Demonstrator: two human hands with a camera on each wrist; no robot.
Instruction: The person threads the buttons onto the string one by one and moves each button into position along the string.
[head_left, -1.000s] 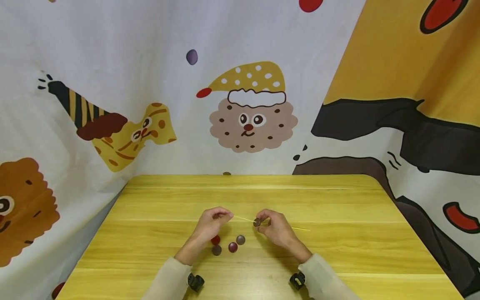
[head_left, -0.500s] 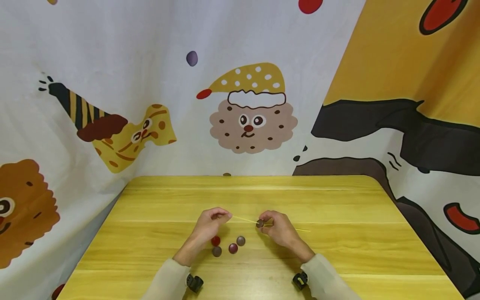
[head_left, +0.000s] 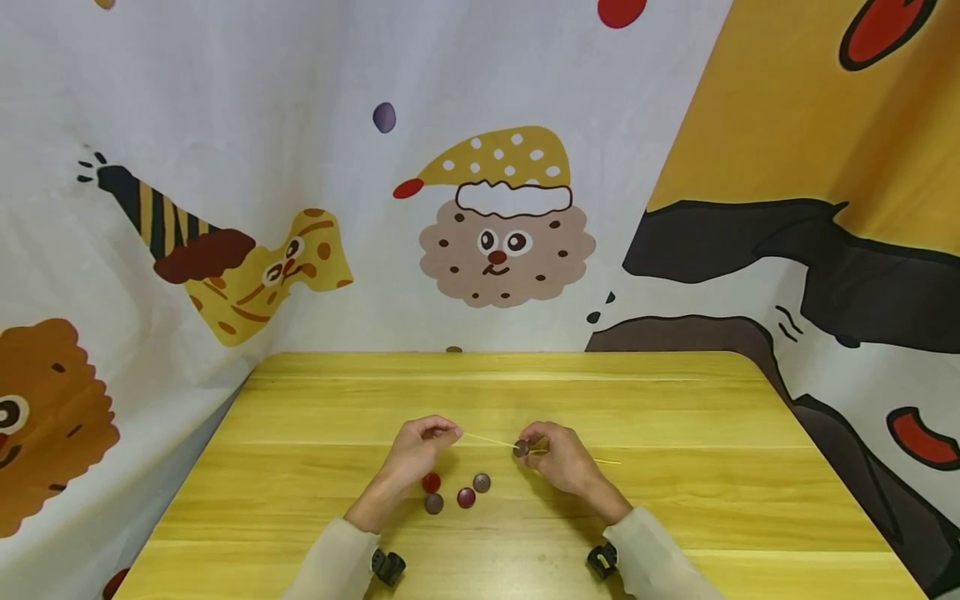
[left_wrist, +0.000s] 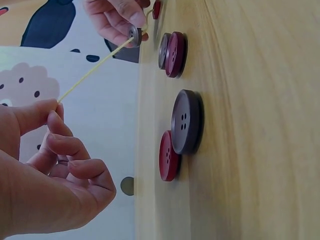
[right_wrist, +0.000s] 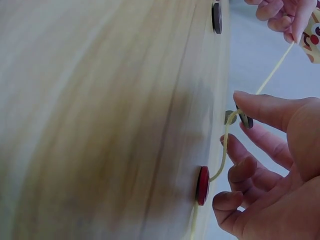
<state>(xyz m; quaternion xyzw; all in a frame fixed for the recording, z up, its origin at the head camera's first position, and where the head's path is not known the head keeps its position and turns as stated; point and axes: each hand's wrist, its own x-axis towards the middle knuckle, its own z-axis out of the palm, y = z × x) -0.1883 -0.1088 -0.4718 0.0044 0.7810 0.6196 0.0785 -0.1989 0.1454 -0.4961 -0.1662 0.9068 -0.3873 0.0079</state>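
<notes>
My left hand (head_left: 450,433) pinches one end of a thin yellow string (head_left: 491,439) between thumb and forefinger just above the wooden table (head_left: 675,417). My right hand (head_left: 527,442) pinches a small dark button (head_left: 521,448) that sits on the string, and the string's tail (head_left: 607,460) trails off to the right. In the left wrist view the string (left_wrist: 95,70) runs taut from my left fingers (left_wrist: 37,112) to the held button (left_wrist: 134,35). The right wrist view shows that button (right_wrist: 245,119) at my thumb tip, with string (right_wrist: 224,150) looping below.
Several loose buttons lie between my hands: a red one (head_left: 431,482), a dark grey one (head_left: 433,503), a maroon one (head_left: 466,497) and a grey one (head_left: 482,482). Another red button (right_wrist: 202,186) lies under my right hand. Printed cloth walls (head_left: 495,217) surround the table.
My right hand, with the dark button, has edged slightly to the right along the string. My left hand and the loose buttons have stayed put.
</notes>
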